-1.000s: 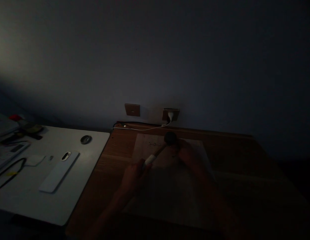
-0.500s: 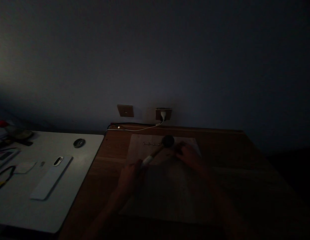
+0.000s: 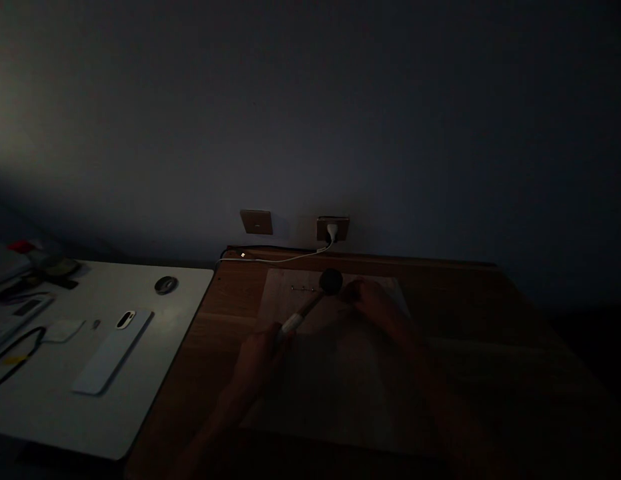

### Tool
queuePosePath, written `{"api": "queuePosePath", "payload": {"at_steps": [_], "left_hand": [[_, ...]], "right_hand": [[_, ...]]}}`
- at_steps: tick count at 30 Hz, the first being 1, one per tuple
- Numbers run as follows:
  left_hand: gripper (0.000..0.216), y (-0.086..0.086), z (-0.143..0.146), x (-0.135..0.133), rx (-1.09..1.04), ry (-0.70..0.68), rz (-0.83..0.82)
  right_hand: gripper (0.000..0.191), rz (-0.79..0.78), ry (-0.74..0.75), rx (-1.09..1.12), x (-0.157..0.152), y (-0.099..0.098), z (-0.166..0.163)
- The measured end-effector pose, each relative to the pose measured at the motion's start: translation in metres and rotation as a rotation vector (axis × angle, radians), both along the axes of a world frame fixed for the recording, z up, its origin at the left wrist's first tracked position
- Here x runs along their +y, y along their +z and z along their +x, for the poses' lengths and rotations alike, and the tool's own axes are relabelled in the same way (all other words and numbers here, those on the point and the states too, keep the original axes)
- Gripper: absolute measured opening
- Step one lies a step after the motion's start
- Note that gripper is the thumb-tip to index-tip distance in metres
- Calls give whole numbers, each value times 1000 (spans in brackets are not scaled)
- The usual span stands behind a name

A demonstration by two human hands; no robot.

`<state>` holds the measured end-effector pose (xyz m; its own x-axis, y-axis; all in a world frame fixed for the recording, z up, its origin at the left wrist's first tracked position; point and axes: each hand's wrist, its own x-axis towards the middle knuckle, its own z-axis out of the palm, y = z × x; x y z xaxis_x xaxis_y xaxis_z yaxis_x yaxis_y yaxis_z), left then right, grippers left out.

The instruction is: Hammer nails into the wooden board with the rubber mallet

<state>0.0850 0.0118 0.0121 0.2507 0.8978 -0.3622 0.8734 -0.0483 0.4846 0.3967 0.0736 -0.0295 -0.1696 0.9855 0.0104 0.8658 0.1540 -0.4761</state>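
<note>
The room is very dark. My left hand (image 3: 263,357) is closed round the pale handle of a mallet (image 3: 310,303) whose dark round head hovers over the far part of a light wooden board (image 3: 285,293). A short row of small nails (image 3: 301,289) stands in the board just left of the mallet head. My right hand (image 3: 375,307) rests on the board right of the head, fingers pinched together near the nail row; what they hold is too dark to make out. The board lies on a brown wooden table (image 3: 225,313).
A white table (image 3: 90,407) on the left carries a white phone (image 3: 113,350), a small round dark object (image 3: 165,285), a small white box (image 3: 63,330), a black cable and clutter. Wall sockets (image 3: 333,229) with a white plug and cable sit behind the wooden table.
The mallet head has shifted slightly left and back over the board, and my right hand has moved a little with it. The view has swayed sideways.
</note>
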Motion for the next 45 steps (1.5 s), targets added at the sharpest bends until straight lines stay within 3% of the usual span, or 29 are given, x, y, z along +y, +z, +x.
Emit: {"api": "queuePosePath", "payload": {"at_steps": [7,13,19,35,41,45], "left_hand": [[27,-8,-7,0,4,-13,26],[28,-4,-6,1,13,4,1],[29,-5,-7,1,-27,19,3],[32,1,7,3,-97,1,23],[38,-7,22,12,-136,-68,65],[35,-11,26,15,-89,-107,48]], "right_hand": [[34,-17,-41,-46,3,-2,-3],[45,-8,-49,2,6,5,-12],[39,2,-42,73,1,11,-13],[34,100,-175,159,-3,-12,-6],[37,168,-207,123,-13,-14,6],[28,200,-195,79,-27,-14,15]]}}
